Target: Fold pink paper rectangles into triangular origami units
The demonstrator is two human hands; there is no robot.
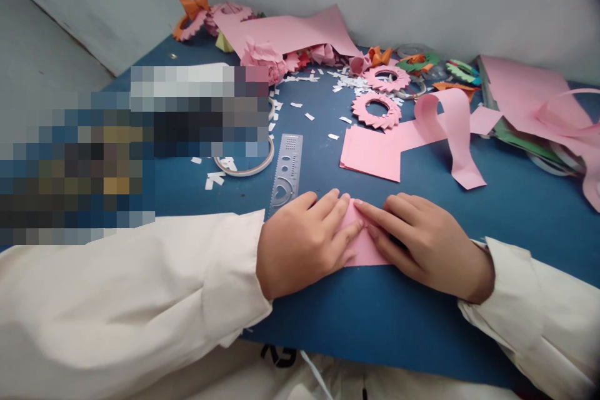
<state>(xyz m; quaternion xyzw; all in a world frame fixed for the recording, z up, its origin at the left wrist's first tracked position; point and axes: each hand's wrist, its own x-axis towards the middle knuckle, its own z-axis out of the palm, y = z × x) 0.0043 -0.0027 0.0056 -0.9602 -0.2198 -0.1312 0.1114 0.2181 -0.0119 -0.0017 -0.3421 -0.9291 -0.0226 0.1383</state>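
Note:
A small piece of pink paper (pixel 367 249) lies folded on the blue table near its front edge, its top narrowing to a point. Both hands hold it from either side. My left hand (pixel 312 240) covers its left part, fingers on the upper tip and thumb near the middle. From the right, my right hand (pixel 422 240) presses its index finger by the tip and its thumb lower on the paper. The hands partly hide the folds. Just beyond my left hand lies a clear plastic ruler (pixel 287 169) with cut-out shapes. A stack of pink paper squares (pixel 372 153) rests above the folded piece.
A curled pink strip (pixel 445 122) and large pink sheets (pixel 525 90) lie to the right. Pink paper rings (pixel 376 97), white paper scraps (pixel 344 82) and a pink paper flower (pixel 262 61) line the back. A tape roll (pixel 248 170) sits left, beside a blurred-out area.

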